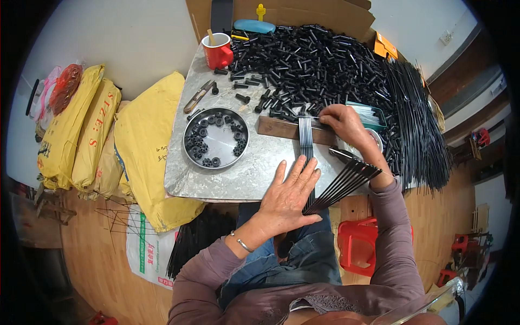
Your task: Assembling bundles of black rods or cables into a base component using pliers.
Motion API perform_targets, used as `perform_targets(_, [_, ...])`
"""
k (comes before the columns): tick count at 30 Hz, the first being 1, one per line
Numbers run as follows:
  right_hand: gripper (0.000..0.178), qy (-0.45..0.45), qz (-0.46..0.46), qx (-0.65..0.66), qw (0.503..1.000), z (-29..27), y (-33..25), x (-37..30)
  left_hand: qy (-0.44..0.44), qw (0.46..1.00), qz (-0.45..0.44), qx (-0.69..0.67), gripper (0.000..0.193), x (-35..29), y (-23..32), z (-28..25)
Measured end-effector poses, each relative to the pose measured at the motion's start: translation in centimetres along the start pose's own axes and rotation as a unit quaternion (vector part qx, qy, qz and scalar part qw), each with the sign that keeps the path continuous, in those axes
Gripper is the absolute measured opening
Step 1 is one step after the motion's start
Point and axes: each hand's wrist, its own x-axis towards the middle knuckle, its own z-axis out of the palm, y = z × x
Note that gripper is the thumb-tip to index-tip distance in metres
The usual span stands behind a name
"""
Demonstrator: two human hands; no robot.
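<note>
A flat row of thin metal strips, like umbrella ribs (306, 135), lies across a brown wooden block (277, 127). Its black lower rods fan out to the right over the table's front edge. My left hand (290, 189) rests on the row with fingers spread, pressing it flat rather than gripping. My right hand (346, 124) is pinched at the far end of the ribs, above the block. Between its fingertips runs a thin pale wire (310, 117) that reaches the rib tips. A dark tool lies under my right wrist, mostly hidden.
A round metal tin (187, 142) with small black ringed parts stands left. Black plastic tubes (303, 65) heap at the back; long black rods (420, 130) lie right. There are also a red mug (218, 56), a utility knife (199, 96), a green tray (382, 116) and yellow sacks (149, 135).
</note>
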Motion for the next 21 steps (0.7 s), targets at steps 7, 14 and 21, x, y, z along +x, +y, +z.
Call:
perform_targets(7, [0.013, 0.122, -0.02, 0.048, 0.991, 1.5, 0.9, 0.5, 0.008, 1.0, -0.002, 0.0, 0.098, 0.1, 0.2, 0.1])
perform_targets(14, [0.016, 0.132, 0.144, -0.19, 0.962, -6.8, 6.1, -1.7, 0.002, 0.999, 0.015, -0.028, 0.095, -0.6, 0.6, -0.2])
perform_targets(21, [0.012, 0.056, 0.106, -0.268, 0.956, -7.3, 6.3, -2.1, -0.014, 0.999, 0.015, -0.028, 0.095, -0.8, 1.2, 0.0])
